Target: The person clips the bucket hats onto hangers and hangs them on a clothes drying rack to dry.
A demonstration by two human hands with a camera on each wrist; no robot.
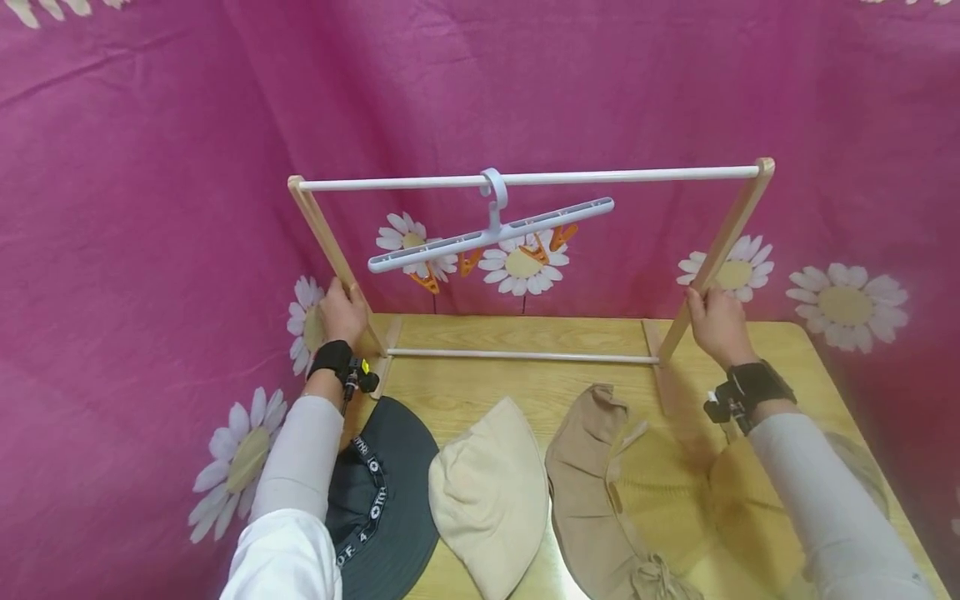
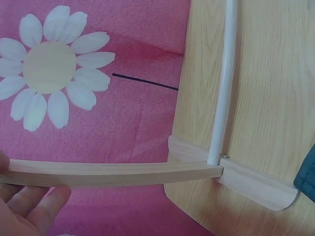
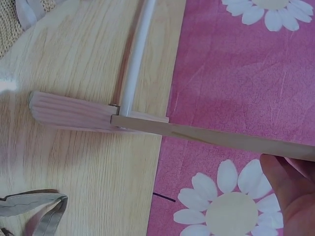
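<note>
A wooden rack with a white top rail (image 1: 637, 176) stands at the back of the table. My left hand (image 1: 345, 312) grips its left wooden post (image 1: 324, 233); in the left wrist view, thumb and fingers lie on either side of that post (image 2: 113, 174). On the other side, my right hand (image 1: 720, 327) holds the right post (image 1: 731, 229), its thumb along the wood in the right wrist view (image 3: 288, 184). From the top rail hangs a pale blue hanger (image 1: 491, 237), tilted with its right end higher, carrying several orange clips (image 1: 535, 250).
Along the front of the wooden table (image 1: 480, 333) lie a black brimmed hat (image 1: 408, 500), a cream bucket hat (image 1: 487, 500), a brown visor (image 1: 585, 500) and yellowish hats (image 1: 667, 492). A pink flowered cloth (image 1: 150, 208) hangs behind and beside the table.
</note>
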